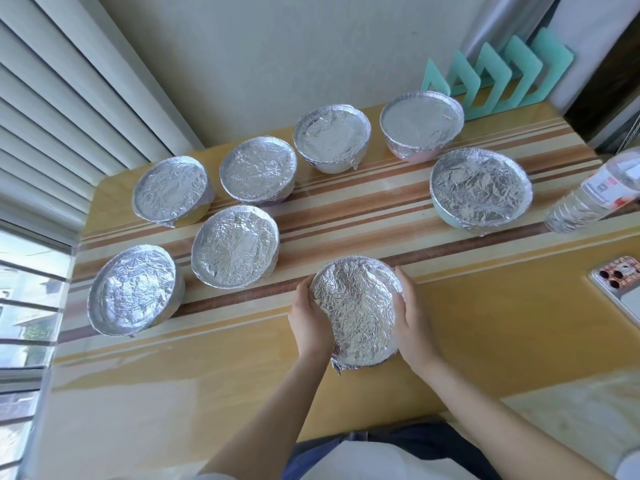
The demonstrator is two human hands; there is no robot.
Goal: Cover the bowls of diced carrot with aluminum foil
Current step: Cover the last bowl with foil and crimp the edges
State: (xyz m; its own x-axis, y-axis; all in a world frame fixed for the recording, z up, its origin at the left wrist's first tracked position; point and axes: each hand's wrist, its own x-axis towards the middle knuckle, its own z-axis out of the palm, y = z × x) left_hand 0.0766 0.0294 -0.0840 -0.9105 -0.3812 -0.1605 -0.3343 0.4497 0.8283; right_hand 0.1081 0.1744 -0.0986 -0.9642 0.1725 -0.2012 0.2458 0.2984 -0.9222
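Left hand (pixel 310 320) and right hand (pixel 412 317) are clamped round the sides of a foil-wrapped bowl (pixel 358 310), set mid-table (pixel 485 323) toward the near edge; seven covered bowls (pixel 235 245) are spread behind.

Both forearms are bare and come in from the near edge, the left forearm (pixel 263 410) from the near left, the right forearm (pixel 491 410) from the near right; they converge toward the middle, wrists roughly in line with the forearms; the left hand (pixel 309 322) cups the left side of the bowl (pixel 358 306), palm turned inward, fingers curled round its far-left rim; the right hand (pixel 412 318) mirrors it on the right side, palm inward, fingers reaching along the far-right rim, thumb lying against the bowl's edge; the hands sit level with one another, one on each flank; some fingertips are hidden behind the rim.
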